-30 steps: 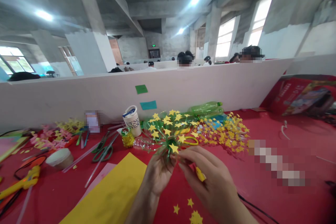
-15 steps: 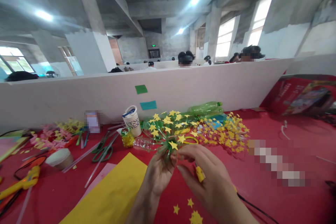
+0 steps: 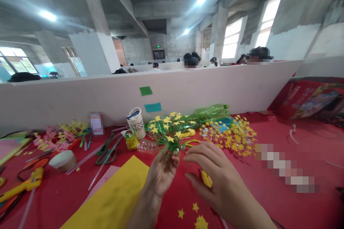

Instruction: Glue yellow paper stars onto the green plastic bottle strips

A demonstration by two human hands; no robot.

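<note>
My left hand (image 3: pixel 163 173) is closed around the base of a green plastic bottle piece (image 3: pixel 173 146), held upright above the table. Its strips fan outward, and small yellow stars (image 3: pixel 170 139) sit at their tips. Just to the right, my right hand (image 3: pixel 223 175) hovers with thumb and fingers apart and nothing between them. Partly hidden behind that hand is a yellow object (image 3: pixel 206 179), perhaps a tool. Loose yellow stars (image 3: pixel 200 222) lie on the red table below.
A yellow sheet (image 3: pixel 107 195) lies left of my hands, with scissors (image 3: pixel 106 153), a paper cup (image 3: pixel 63 160) and a yellow glue gun (image 3: pixel 33 179) farther left. Behind stand a white cup (image 3: pixel 136 125), green bottles (image 3: pixel 211 111), a star-covered cluster (image 3: pixel 236 137) and a white partition (image 3: pixel 188 86).
My right hand has come away from the starred bottle piece and moved a little right, its fingers now apart. My left hand still holds the piece, tipped slightly farther away.
</note>
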